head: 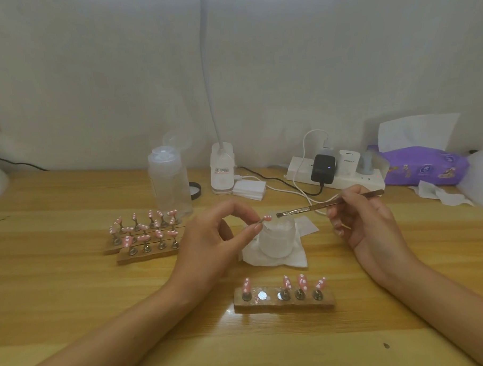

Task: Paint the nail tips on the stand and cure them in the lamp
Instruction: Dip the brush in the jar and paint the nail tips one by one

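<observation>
My left hand point(215, 239) pinches the small holder of a pink, white-dotted nail tip point(266, 218) and holds it above a frosted glass jar point(277, 238). My right hand point(366, 219) grips a thin brush point(330, 204), its bristle end a short way right of the tip, not touching it. In front of me a wooden stand point(284, 304) carries several pink dotted tips and one bare metal slot. Two more wooden stands point(146, 253) at the left hold several pink dotted tips.
The jar stands on a white tissue point(293, 260). A clear plastic bottle point(168, 183), a white lamp base point(221, 170), a pad stack, a power strip point(342, 175) with plugs and cables, and a purple tissue pack point(425, 166) line the back of the wooden table.
</observation>
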`<state>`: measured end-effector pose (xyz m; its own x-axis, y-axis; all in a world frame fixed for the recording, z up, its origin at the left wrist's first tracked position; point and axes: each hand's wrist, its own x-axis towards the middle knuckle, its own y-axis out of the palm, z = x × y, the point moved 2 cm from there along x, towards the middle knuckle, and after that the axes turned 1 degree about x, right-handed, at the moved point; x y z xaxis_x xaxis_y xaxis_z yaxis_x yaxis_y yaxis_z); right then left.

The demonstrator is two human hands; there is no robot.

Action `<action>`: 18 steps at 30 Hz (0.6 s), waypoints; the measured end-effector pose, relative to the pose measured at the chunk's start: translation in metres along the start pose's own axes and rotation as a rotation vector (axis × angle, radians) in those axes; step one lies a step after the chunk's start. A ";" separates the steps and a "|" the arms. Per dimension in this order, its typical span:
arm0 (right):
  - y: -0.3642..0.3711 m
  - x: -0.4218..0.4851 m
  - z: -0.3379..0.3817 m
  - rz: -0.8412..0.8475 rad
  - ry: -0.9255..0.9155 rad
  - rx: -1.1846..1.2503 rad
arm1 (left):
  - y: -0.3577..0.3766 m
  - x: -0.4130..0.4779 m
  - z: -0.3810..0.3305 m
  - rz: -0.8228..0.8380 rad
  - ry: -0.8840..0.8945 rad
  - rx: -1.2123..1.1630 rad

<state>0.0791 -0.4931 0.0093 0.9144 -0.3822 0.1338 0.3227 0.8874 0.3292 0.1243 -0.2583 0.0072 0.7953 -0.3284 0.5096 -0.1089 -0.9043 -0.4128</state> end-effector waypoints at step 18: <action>0.009 -0.006 0.004 0.147 -0.058 -0.117 | 0.003 0.002 0.008 0.054 -0.080 0.032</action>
<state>0.0760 -0.4840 0.0154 0.9392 -0.2575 0.2273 0.2160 0.9573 0.1919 0.1301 -0.2593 0.0008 0.8340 -0.3521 0.4248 -0.1344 -0.8764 -0.4625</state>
